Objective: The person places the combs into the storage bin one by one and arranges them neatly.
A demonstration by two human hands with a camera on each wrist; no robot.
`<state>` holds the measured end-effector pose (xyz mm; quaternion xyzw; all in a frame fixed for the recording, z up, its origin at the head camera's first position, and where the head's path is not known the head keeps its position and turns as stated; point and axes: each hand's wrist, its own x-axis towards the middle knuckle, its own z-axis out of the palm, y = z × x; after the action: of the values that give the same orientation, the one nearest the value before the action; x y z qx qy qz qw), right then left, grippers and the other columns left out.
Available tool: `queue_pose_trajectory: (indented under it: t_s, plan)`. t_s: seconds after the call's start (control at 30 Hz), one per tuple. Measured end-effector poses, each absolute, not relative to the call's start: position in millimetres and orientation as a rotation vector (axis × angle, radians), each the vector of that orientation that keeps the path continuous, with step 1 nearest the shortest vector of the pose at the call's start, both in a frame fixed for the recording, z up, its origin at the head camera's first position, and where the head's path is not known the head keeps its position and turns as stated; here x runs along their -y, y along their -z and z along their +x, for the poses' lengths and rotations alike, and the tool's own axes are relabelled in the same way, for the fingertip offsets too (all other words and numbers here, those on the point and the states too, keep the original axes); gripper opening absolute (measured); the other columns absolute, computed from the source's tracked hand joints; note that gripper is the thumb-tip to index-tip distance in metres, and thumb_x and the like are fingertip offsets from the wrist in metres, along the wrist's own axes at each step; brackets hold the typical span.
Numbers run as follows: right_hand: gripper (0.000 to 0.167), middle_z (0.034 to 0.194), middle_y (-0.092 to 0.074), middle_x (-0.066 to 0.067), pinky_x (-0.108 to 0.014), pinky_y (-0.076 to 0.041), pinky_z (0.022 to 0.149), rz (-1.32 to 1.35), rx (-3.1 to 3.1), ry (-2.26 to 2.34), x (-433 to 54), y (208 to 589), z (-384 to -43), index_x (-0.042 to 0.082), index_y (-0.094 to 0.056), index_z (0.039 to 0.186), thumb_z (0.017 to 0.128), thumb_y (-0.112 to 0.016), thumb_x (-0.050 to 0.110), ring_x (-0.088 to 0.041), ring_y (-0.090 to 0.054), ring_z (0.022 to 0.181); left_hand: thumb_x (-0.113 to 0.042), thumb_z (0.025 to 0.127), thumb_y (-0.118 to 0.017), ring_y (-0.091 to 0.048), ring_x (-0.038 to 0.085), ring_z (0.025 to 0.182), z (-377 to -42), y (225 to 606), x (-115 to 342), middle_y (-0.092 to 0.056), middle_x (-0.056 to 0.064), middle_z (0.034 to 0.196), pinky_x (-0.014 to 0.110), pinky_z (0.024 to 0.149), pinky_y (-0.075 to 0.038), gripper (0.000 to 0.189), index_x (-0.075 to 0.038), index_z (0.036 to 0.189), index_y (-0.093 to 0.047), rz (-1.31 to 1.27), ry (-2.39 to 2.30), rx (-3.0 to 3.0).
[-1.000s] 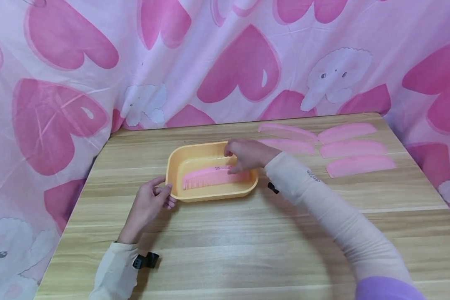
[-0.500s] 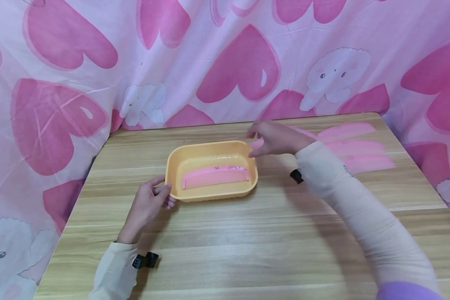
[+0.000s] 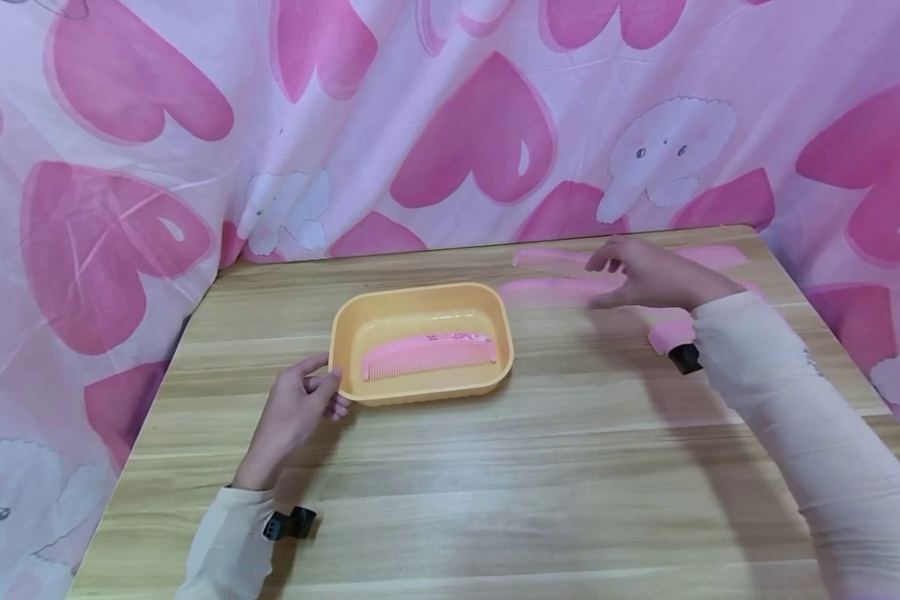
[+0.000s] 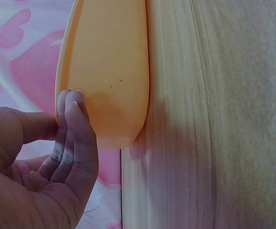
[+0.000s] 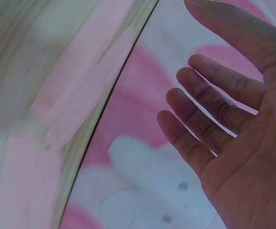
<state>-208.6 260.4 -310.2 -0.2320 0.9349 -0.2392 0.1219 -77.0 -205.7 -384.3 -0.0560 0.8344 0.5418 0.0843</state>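
One curved pink plastic comb (image 3: 429, 355) lies inside a rounded-rectangular yellow-orange plastic tray (image 3: 420, 398). Its long axis runs left to right, the right end slightly farther from the person; teeth face the person. Spine arched, teeth fine (a small printed pattern, illegible here, marks the right half). Left hand (image 3: 294, 408): thumb and fingers pinch the tray's near left corner. Right hand (image 3: 656, 273): thumb wide of the fingers, over flat pink combs (image 3: 547, 291) on the wood-grain table (image 3: 457, 500).
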Motion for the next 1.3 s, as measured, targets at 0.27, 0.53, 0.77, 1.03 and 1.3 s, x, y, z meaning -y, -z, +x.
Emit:
queue_pose_trajectory:
  t_s: [0.27, 0.53, 0.77, 1.03, 1.3]
  plan:
    - [0.054, 0.118, -0.066, -0.022, -0.056, -0.051, 0.092, -0.564, -2.779, 0.634, -313, 322, -201, -0.008, -0.066, 0.120, 0.080, -0.088, 0.021, -0.038, -0.059, 0.109, -0.010, 0.106, -0.052, -0.067, 0.016, 0.065, -77, 385, 207, -0.071, 0.014, 0.079, 0.029, 0.060, -0.061, 0.045, 0.010, 0.145, -0.043, -0.160, -1.610, -2.495]
    - [0.049, 0.114, -0.068, -0.023, -0.052, -0.053, 0.086, -0.540, -2.814, 0.616, -358, 336, -194, -0.010, -0.070, 0.113, 0.077, -0.090, 0.016, -0.039, -0.060, 0.105, -0.010, 0.106, -0.052, -0.067, 0.016, 0.065, -76, 384, 206, -0.071, 0.016, 0.080, 0.029, 0.060, -0.061, 0.045, 0.010, 0.146, -0.043, -0.164, -1.611, -2.492]
    - [0.054, 0.112, -0.066, -0.032, -0.061, -0.050, 0.089, -0.479, -2.830, 0.511, -391, 351, -193, -0.017, -0.066, 0.112, 0.075, -0.090, 0.015, -0.045, -0.059, 0.104, -0.011, 0.107, -0.052, -0.067, 0.016, 0.065, -76, 384, 206, -0.071, 0.012, 0.079, 0.029, 0.060, -0.061, 0.047, 0.011, 0.147, -0.041, -0.175, -1.595, -2.486]
    - [0.054, 0.106, -0.067, -0.032, -0.056, -0.052, 0.084, -0.459, -2.823, 0.448, -413, 361, -191, -0.017, -0.067, 0.108, 0.071, -0.091, 0.014, -0.045, -0.061, 0.098, -0.011, 0.107, -0.052, -0.068, 0.016, 0.066, -77, 385, 206, -0.071, 0.012, 0.079, 0.029, 0.061, -0.061, 0.047, 0.010, 0.147, -0.041, -0.193, -1.577, -2.492]
    - [0.059, 0.104, -0.066, -0.032, -0.058, -0.053, 0.083, -0.436, -2.801, 0.428, -424, 367, -190, -0.019, -0.065, 0.109, 0.067, -0.093, 0.011, -0.046, -0.061, 0.096, -0.011, 0.107, -0.052, -0.068, 0.016, 0.066, -78, 386, 206, -0.071, 0.012, 0.079, 0.030, 0.061, -0.062, 0.046, 0.009, 0.146, -0.042, -0.194, -1.573, -2.499]
